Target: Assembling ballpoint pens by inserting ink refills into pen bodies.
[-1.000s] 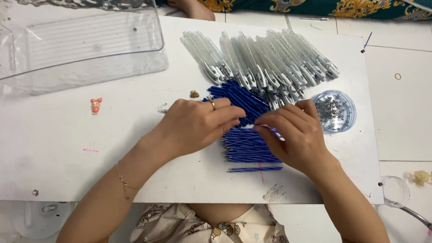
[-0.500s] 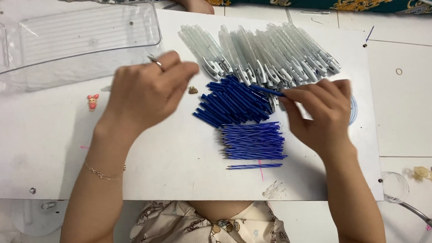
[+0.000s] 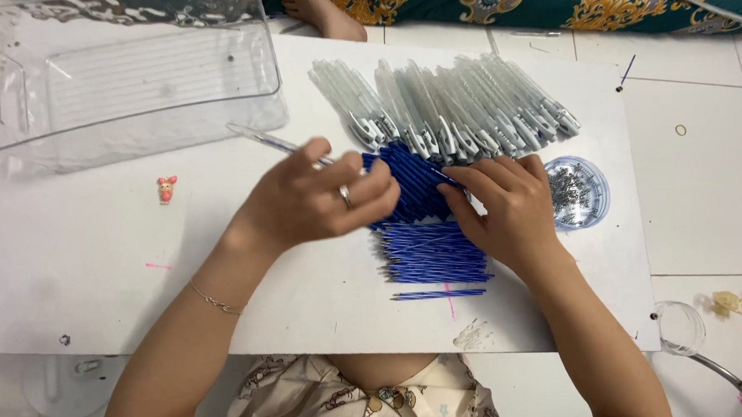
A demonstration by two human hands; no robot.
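My left hand (image 3: 316, 202) holds a clear pen barrel (image 3: 264, 141) that sticks out up and to the left, above the pile of blue refills (image 3: 427, 252) on the white board (image 3: 99, 279). My right hand (image 3: 508, 207) rests with its fingertips on the upper part of the blue refill pile, just below the row of clear pen barrels (image 3: 450, 105). Whether the right fingers pinch a refill is hidden. A ring shows on my left hand.
A clear plastic tray (image 3: 131, 73) stands at the back left. A round clear lid with small metal springs (image 3: 577, 191) lies right of my right hand. A small pink figure (image 3: 167, 189) sits on the board. Another person's foot (image 3: 316, 6) and patterned fabric are beyond the board.
My left hand swung out to the upper left, then came back over the blue refills holding a clear barrel. My right hand moved from the barrel row down to the refills.
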